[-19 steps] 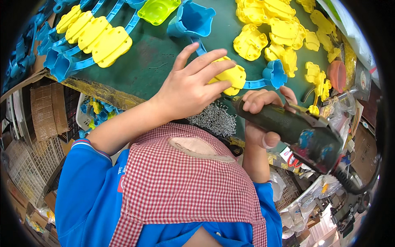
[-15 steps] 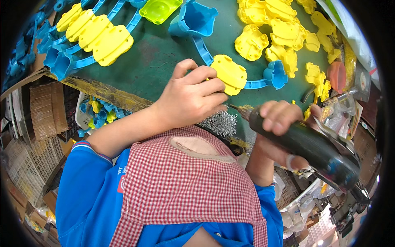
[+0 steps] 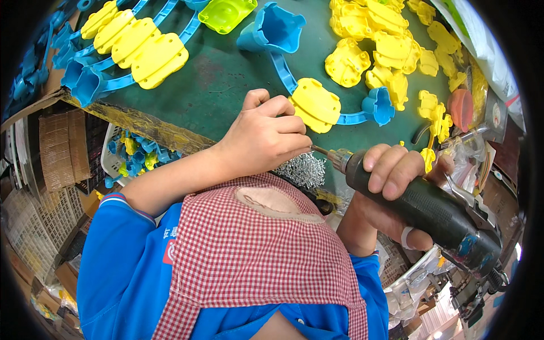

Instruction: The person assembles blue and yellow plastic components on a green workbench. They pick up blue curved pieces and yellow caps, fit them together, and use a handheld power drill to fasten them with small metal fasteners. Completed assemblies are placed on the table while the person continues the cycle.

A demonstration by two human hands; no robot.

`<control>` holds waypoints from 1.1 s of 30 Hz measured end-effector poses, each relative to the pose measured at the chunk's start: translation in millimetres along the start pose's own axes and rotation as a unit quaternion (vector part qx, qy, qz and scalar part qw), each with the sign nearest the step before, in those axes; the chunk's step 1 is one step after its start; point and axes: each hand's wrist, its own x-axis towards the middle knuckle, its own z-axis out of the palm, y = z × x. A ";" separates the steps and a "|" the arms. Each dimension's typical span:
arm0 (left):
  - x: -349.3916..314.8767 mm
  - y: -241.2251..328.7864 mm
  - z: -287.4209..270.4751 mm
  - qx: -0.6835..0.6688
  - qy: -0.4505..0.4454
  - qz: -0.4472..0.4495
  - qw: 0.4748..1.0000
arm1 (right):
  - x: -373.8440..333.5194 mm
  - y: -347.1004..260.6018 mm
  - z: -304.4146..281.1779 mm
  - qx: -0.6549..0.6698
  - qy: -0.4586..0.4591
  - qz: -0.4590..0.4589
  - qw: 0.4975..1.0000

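My right hand (image 3: 391,181) is wrapped around a black power screwdriver (image 3: 436,218), its bit pointing left toward my other hand. The fingers of my left hand (image 3: 266,130) are closed together at the bit's tip; whatever they pinch is hidden. Just beyond those fingertips lies a yellow plate (image 3: 315,106), joined to a curved blue arm with a blue cup (image 3: 272,28) at one end and a smaller blue cup (image 3: 378,106) at the other. A pile of small silver screws (image 3: 303,170) sits below my left hand, near the table's front edge.
Several joined yellow-and-blue pieces (image 3: 158,59) line the green table's (image 3: 209,73) left side. A lime-green part (image 3: 226,14) lies at the back. Loose yellow parts (image 3: 391,51) are heaped at right. A white basket (image 3: 110,153) of small parts stands below the table's edge.
The screwdriver's bit has come in against my left fingertips, and my right hand's grip has shifted slightly. My left hand stays closed nearly in place.
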 end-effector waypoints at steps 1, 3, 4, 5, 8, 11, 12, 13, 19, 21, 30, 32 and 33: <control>-0.3 -0.9 -1.2 -0.008 0.005 -0.007 1.000 | -0.2 0.4 0.6 0.000 0.005 -0.003 1.000; 0.2 -1.6 -3.2 -0.025 0.014 -0.020 0.999 | 0.3 1.5 3.6 -0.001 0.014 -0.005 1.000; 0.1 -1.0 -3.2 -0.033 0.018 -0.022 0.999 | -0.3 1.2 5.1 -0.005 0.018 -0.003 1.000; -0.2 0.1 -3.2 -0.041 0.022 -0.023 0.999 | -1.1 0.6 6.4 -0.013 0.018 0.001 1.000; 1.7 -0.4 -5.2 -0.051 0.028 -0.017 0.998 | -1.7 0.3 7.4 -0.016 0.015 -0.002 1.000; 0.7 -3.3 -5.2 -0.047 0.025 -0.018 0.998 | -1.7 -1.4 6.4 -0.006 0.011 -0.015 1.000; -1.0 -4.4 -5.2 -0.042 0.024 -0.022 0.999 | -1.4 -0.4 6.1 0.000 0.010 -0.018 1.000; -1.4 -4.8 -5.4 -0.055 0.029 -0.023 0.998 | -0.5 0.7 5.7 0.006 0.008 -0.021 1.000; 2.8 -6.9 -9.1 -0.100 0.034 -0.010 0.994 | 0.0 0.9 12.7 0.026 0.048 -0.032 0.998; 0.7 -7.5 -9.2 -0.070 0.029 -0.009 0.997 | 0.8 -1.7 11.4 0.009 0.034 -0.030 0.999; -1.0 -7.0 -8.5 -0.121 0.042 -0.038 0.991 | 7.0 -3.0 17.8 0.018 0.054 -0.028 0.998; 0.1 -6.8 -9.7 -0.117 0.043 -0.025 0.992 | 6.1 -2.7 22.5 0.026 0.090 -0.037 0.995; -0.4 -6.6 -10.3 -0.115 0.045 -0.019 0.992 | 6.4 -1.8 24.0 0.036 0.102 -0.040 0.993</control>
